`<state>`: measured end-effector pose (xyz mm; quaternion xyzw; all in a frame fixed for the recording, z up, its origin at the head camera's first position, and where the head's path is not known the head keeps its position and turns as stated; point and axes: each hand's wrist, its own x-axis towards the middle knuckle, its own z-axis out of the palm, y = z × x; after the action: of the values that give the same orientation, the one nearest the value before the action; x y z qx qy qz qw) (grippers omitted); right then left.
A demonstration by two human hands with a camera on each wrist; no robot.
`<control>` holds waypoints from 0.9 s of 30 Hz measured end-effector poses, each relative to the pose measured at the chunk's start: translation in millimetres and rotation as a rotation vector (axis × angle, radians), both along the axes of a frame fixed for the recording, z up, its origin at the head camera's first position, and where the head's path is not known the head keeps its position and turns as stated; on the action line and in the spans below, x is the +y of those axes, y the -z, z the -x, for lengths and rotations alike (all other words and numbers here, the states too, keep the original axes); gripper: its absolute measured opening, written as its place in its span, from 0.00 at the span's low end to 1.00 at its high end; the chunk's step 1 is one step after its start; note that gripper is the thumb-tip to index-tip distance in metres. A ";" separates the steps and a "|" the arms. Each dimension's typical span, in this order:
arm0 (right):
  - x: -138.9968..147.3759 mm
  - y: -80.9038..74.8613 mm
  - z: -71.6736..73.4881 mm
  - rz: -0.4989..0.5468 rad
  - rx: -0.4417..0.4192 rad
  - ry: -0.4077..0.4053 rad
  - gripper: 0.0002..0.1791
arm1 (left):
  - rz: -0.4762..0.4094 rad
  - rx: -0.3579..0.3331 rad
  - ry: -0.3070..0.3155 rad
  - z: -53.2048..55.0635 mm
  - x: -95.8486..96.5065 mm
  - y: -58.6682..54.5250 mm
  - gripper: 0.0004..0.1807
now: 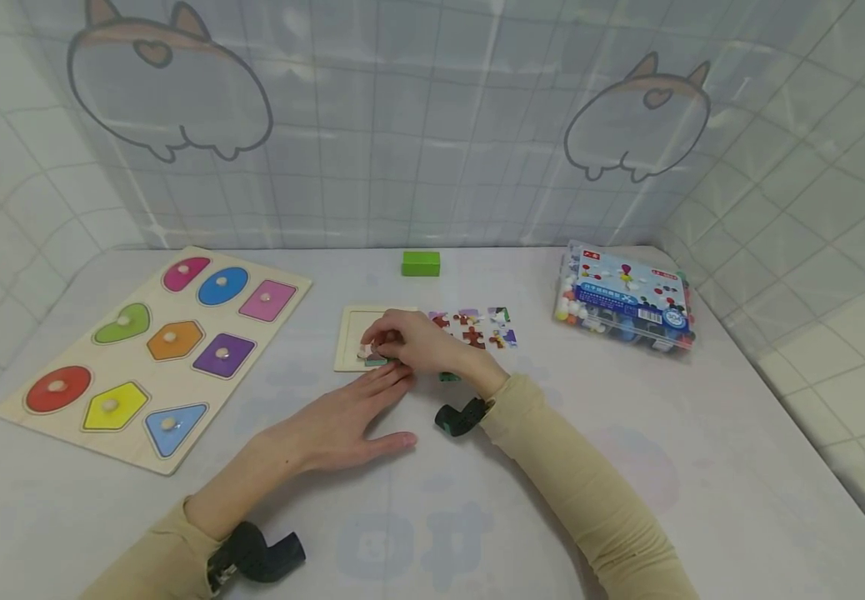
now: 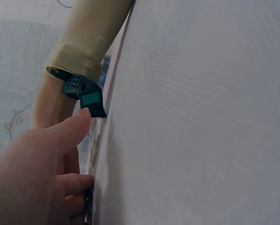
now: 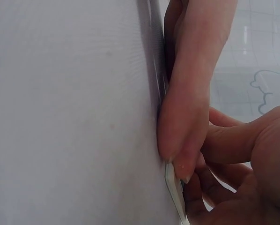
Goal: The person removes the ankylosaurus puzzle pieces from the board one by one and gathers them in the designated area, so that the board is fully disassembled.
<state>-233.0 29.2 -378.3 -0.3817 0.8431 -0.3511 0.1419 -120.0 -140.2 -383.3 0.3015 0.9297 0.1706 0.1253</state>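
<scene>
A small pale wooden puzzle tray (image 1: 350, 332) lies on the table, with a few puzzle pieces (image 1: 376, 362) near its lower edge. Over it, my right hand (image 1: 421, 340) curls its fingers down and pinches a small puzzle piece (image 1: 364, 351), mostly covered by the fingertips. My left hand (image 1: 346, 419) lies flat with fingers extended, their tips at the tray's lower edge and close under the right hand. In the right wrist view, left fingertips (image 3: 184, 168) rest on the tray's rim (image 3: 173, 192). Loose colourful jigsaw pieces (image 1: 473, 335) lie right of the tray, partly behind the right hand.
A wooden board of knobbed shapes (image 1: 170, 346) lies at the left. A green block (image 1: 421, 264) sits at the back middle, and a clear plastic box (image 1: 623, 300) of coloured parts stands back right. Tiled-pattern curtain (image 1: 417, 125) closes off the table's rear.
</scene>
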 end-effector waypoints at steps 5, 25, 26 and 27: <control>1.1 -2.3 -0.8 0.031 -0.027 0.012 0.13 | -0.001 0.001 0.004 0.4 -0.3 0.3 0.49; 12.7 -16.4 1.6 0.118 -0.003 0.108 0.12 | 0.004 0.010 0.025 -0.4 -1.6 -2.1 0.49; 15.9 -19.5 1.6 0.127 -0.002 0.112 0.11 | 0.007 0.012 0.026 -0.1 -1.5 -2.0 0.49; 19.3 -22.4 1.7 0.134 0.002 0.116 0.10 | 0.010 0.012 0.026 0.2 -1.3 -2.1 0.49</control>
<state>-234.7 48.5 -356.0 -0.3412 0.8386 -0.4140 0.0945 -120.3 -141.5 -381.2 0.3139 0.9273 0.1625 0.1233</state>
